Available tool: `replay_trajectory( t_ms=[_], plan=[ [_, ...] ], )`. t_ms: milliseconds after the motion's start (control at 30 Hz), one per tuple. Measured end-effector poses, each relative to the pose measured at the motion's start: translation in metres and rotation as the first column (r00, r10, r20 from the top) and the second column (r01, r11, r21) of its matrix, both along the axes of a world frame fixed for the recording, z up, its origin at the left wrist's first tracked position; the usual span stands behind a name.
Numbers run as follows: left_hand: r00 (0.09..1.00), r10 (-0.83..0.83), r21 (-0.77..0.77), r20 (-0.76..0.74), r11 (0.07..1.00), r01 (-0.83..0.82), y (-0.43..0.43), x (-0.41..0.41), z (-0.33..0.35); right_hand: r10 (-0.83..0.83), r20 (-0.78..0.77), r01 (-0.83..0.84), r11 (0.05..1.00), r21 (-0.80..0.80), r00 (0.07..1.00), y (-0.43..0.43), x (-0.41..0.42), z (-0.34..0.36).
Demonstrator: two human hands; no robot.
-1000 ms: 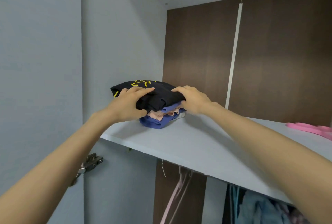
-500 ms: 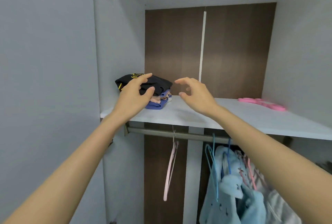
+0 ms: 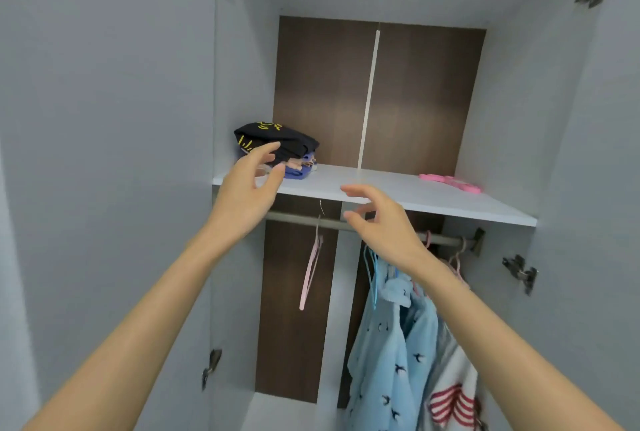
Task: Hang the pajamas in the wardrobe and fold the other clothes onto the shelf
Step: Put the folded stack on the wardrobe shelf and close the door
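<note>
My left hand (image 3: 247, 195) hovers spread before the shelf's left front corner, fingers loose, holding nothing. My right hand (image 3: 384, 223) is just as empty, below the front edge. The folded stack (image 3: 277, 146) of soft cloth sits at the left end of the smooth white shelf (image 3: 398, 188): black on top with unreadable yellow print, blue and peach beneath. Open board runs right to flat pink hangers (image 3: 450, 183). Fleecy blue pajamas (image 3: 391, 344) hang from the metal rail (image 3: 298, 217).
</note>
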State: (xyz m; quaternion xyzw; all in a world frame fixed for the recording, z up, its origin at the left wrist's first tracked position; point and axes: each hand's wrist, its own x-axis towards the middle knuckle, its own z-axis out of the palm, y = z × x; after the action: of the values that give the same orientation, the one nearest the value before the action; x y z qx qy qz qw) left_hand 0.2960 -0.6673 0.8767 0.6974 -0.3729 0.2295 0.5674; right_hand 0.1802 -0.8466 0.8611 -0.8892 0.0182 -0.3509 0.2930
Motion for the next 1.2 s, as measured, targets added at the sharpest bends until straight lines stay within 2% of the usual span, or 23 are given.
replay_trajectory(
  t_ms=[267, 500, 700, 867, 1000, 1100, 1200],
  plan=[
    [0.995, 0.075, -0.01, -0.061, 0.997, -0.075, 0.068, -0.088, -0.051, 0.057, -0.052, -0.054, 0.997, 0.056, 0.997, 0.057, -0.068, -0.048],
    [0.961, 0.258, 0.004, 0.103, 0.966, -0.26, 0.135, -0.144, -0.071, 0.161, -0.089, -0.147, 0.979, 0.142, 0.983, 0.122, -0.084, -0.078],
    [0.879, 0.395, 0.04, 0.265, 0.907, -0.42, 0.201, -0.152, -0.078, 0.251, -0.105, -0.234, 0.961, 0.146, 0.962, 0.182, -0.07, -0.094],
    [0.9, 0.42, 0.187, 0.117, 0.881, -0.435, 0.229, -0.116, -0.095, 0.281, -0.123, -0.257, 0.949, 0.18, 0.952, 0.231, -0.044, -0.106],
    [0.93, 0.36, 0.323, -0.073, 0.891, -0.319, 0.236, -0.078, -0.109, 0.246, -0.118, -0.216, 0.951, 0.22, 0.962, 0.255, -0.017, -0.122],
    [0.935, 0.246, 0.21, -0.255, 0.958, -0.194, 0.237, -0.055, -0.108, 0.21, -0.125, -0.173, 0.951, 0.256, 0.97, 0.268, 0.003, -0.134],
    [0.909, 0.196, 0.046, -0.367, 0.98, -0.193, 0.24, -0.042, -0.104, 0.2, -0.15, -0.154, 0.95, 0.271, 0.968, 0.282, 0.022, -0.148]
  ],
)
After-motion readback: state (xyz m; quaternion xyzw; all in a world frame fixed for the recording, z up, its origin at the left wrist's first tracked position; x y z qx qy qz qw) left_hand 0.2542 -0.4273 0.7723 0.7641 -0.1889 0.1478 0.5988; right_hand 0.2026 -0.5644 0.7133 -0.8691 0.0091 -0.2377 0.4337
